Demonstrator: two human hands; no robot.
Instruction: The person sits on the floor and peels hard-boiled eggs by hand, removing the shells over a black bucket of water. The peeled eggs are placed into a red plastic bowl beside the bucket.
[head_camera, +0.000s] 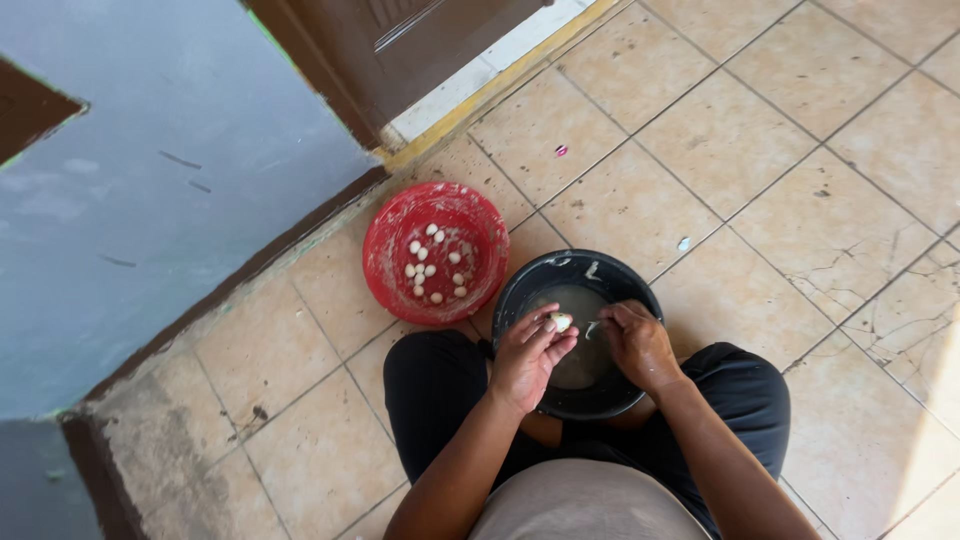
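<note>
While I squat over the black basin (520, 300) | left hand (528, 355) pinches a small white clove (562, 322) above cloudy water | right hand (636, 342) grips a thin peel strip | risk: wet fingers slip, clove drops back in, missing the red bowl (385, 250).

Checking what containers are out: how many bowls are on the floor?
2. A red bowl holding small white pieces sits by the wall; a black bowl of cloudy water is beside it, under the left hand and right hand.
</note>
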